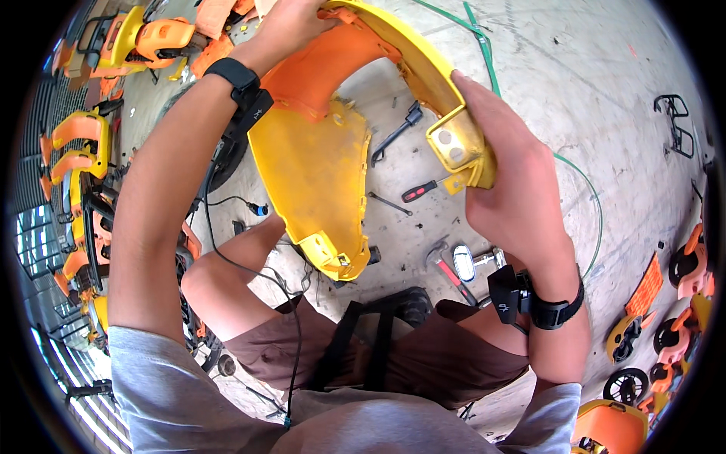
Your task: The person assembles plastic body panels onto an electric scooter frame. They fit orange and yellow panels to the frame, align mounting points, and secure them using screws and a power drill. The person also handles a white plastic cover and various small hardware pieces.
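A curved plastic body panel, yellow with an orange middle section, is held up in front of me above the floor. My left hand grips its upper orange part, with the fingertips partly hidden behind the edge. At the panel's right arm, my right hand is closed around the end, beside a bracket-like yellow corner with two round pale spots. The panel's left arm hangs down over my bent left knee. Each of my wrists wears a strapped black device.
On the concrete lie a red-and-black screwdriver, a wrench, a black rod-like part, a hammer and a mirror. Green straps lie beyond. Orange and yellow scooters stand at left; wheels and panels lie right.
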The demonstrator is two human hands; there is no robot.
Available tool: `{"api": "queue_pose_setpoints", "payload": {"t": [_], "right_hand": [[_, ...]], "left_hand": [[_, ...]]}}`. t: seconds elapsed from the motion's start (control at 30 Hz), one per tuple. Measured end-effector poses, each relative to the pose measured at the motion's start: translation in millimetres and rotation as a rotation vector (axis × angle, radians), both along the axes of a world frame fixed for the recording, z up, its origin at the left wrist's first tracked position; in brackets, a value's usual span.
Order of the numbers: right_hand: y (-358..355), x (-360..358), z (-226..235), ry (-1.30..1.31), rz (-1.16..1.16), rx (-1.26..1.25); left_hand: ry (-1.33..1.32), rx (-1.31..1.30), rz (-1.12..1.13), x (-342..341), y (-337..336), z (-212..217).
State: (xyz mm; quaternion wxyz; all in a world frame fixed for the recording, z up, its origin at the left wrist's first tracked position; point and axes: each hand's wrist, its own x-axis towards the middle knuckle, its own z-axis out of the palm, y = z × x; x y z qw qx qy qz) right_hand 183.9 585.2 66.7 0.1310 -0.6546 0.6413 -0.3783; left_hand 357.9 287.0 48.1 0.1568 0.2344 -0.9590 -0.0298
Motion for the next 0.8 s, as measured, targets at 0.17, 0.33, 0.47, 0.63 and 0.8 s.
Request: {"api": "queue_pose_setpoints", "payload": {"t": [0.17,0.33,0.47,0.63,0.8], "right_hand": [[-1,-2,-2,-0.012,-0.04,0.03],[-3,-6,0,0.016,-0.064,0.006],[-1,-10,-5,0.017,-0.079,0.01],[2,-15,-4,-0.057,-0.027,0.037],[-3,-17,-6,-0.152,0.004,0.128]], "left_hand": [[-0.167,0.0,0.111,-12,-5,7],[-0.293,-0.117,0.067,-23,-4,11],[-0.541,-0.141,0.094,-33,-7,24],[-0.535,-0.045,0.014,-23,-20,30],[-0.47,0.201,0.096,-3,-34,19]]}}
